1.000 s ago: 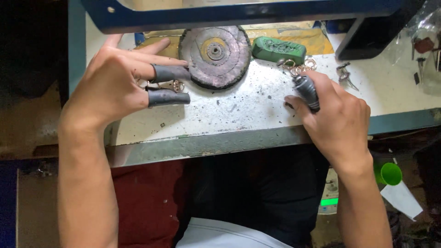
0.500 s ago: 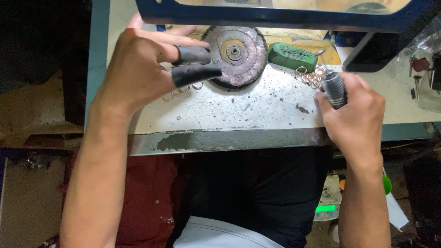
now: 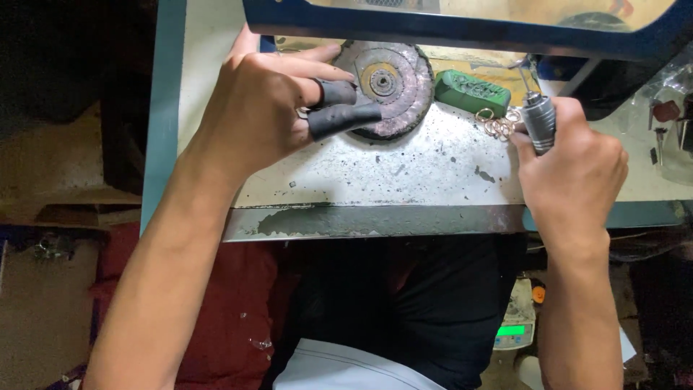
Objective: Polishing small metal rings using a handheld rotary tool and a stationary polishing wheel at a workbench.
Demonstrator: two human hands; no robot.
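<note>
Right hand [image 3: 574,173] grips rotary handpiece [image 3: 538,121] (green block [image 3: 473,92] beside).

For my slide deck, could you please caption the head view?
Left hand with dark finger sleeves by grinding disc; right hand grips rotary handpiece.

On the workbench [image 3: 433,173], the buffing wheel [image 3: 390,87] lies left of the compound bar [image 3: 473,92]; small rings [image 3: 498,124] sit right (near the rotary handpiece [image 3: 538,119]).
</note>
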